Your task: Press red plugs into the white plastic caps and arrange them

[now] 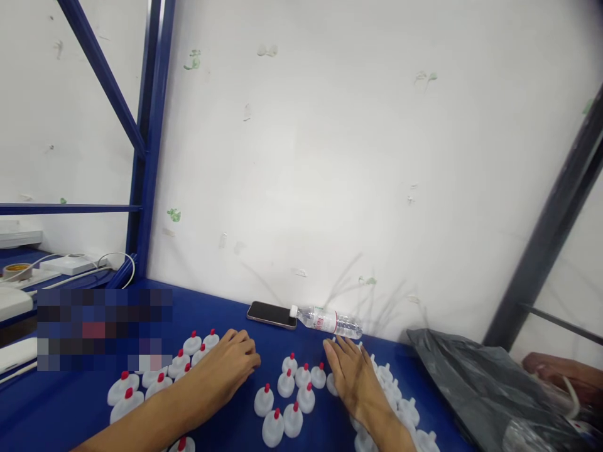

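Note:
My left hand (235,359) is palm down with its fingers curled under, beside a group of small white squeeze bottles with red caps (179,364). Its fingertips are hidden, and I cannot make out anything they may hold. My right hand (351,373) lies with fingers stretched out over the near end of a cluster of white bottles with uncapped white nozzles (407,411), partly covering them. Between my hands stand several more red-capped bottles (293,419), upright on the blue table.
A phone (272,314) and a clear water bottle (330,321) lie along the white wall (301,157). A grey plastic bag (490,383) spreads at the right, with another person's hand (560,373) beyond it. White cables and devices (70,265) sit at the left by a blue frame post (148,138).

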`<state>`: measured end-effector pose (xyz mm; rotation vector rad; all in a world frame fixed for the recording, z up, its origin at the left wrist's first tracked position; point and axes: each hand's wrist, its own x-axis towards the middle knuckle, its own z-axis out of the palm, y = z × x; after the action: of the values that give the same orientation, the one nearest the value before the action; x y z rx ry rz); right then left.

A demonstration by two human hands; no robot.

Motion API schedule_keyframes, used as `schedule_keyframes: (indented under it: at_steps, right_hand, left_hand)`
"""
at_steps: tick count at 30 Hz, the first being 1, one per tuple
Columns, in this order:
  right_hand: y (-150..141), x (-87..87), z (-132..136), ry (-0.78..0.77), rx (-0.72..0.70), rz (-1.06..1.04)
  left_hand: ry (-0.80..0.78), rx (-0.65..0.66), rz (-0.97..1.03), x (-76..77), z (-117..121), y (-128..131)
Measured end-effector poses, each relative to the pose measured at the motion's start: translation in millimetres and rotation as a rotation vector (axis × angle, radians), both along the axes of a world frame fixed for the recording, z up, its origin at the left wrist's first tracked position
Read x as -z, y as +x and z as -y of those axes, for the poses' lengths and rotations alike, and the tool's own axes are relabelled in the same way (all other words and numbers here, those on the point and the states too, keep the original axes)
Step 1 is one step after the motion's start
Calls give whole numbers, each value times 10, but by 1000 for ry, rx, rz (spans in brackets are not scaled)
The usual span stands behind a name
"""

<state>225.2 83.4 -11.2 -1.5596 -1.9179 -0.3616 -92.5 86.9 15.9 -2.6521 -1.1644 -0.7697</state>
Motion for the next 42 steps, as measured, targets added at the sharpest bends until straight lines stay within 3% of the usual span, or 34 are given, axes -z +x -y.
schedule_keyframes:
  at_steps: [4, 11, 14, 19, 22, 28, 42]
  right_hand:
    - [-17, -42, 13, -24, -22, -29]
    - [-182, -595, 286, 20, -137, -119]
    - [-319, -726, 412, 30, -216, -144]
    - [-630, -617, 524, 71, -468, -160]
    - [-788, -516, 551, 137, -547, -137]
    - [-868, -497, 598, 132, -545, -115]
    - [-854, -573, 643, 189, -557, -135]
  left_hand:
    - [-77, 59, 15, -146, 117, 28]
    - [-233, 97, 193, -270, 212, 53]
    - [-298, 93, 294, -358, 249, 90]
    - [-453, 48, 500, -529, 311, 153]
    - [-556, 47, 600, -575, 340, 177]
    - [-668, 104, 659, -553, 380, 222]
    - [-711, 97, 674, -506, 370, 197]
